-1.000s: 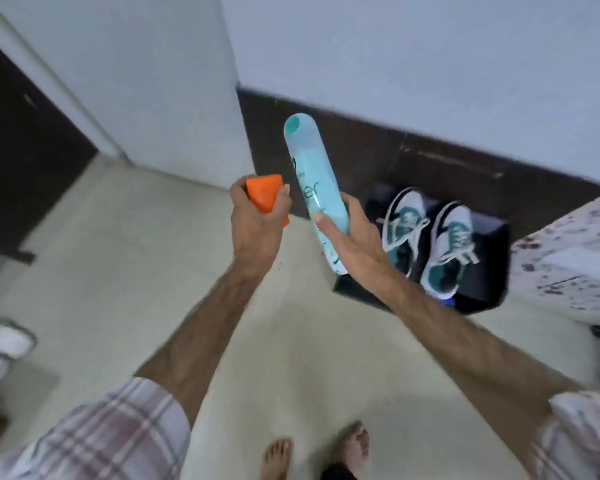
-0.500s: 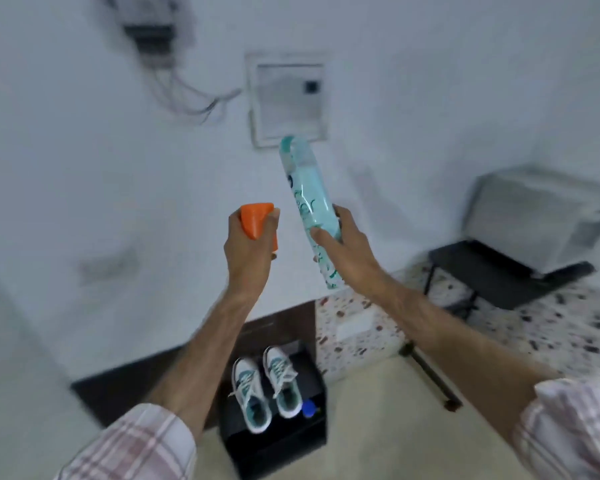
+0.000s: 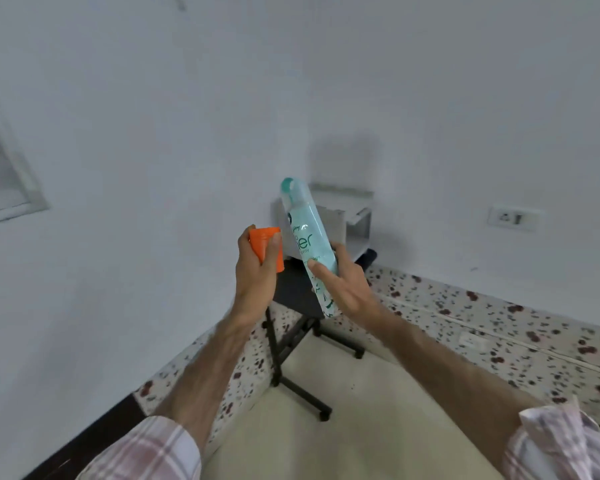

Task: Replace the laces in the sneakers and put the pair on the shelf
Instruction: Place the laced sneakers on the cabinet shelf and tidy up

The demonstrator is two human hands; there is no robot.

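My left hand (image 3: 257, 271) grips an orange cap (image 3: 266, 247) at chest height, fingers curled round it. Just to its right, my right hand (image 3: 343, 282) holds a tall mint-green spray can (image 3: 307, 237), tilted with its top leaning up and left. The cap and the can are a short gap apart. The sneakers and their black stand are out of view.
A black rolling stand (image 3: 291, 341) stands behind my hands with a white appliance (image 3: 347, 216) on it. A speckled stone ledge (image 3: 482, 330) runs along the white wall to the right. A wall socket (image 3: 511, 218) sits at the right, a white frame (image 3: 11, 174) at the left.
My view has swung up and to the right, so the sneakers on their black stand have dropped out of sight. Both hands keep the same hold on the cap and the can.
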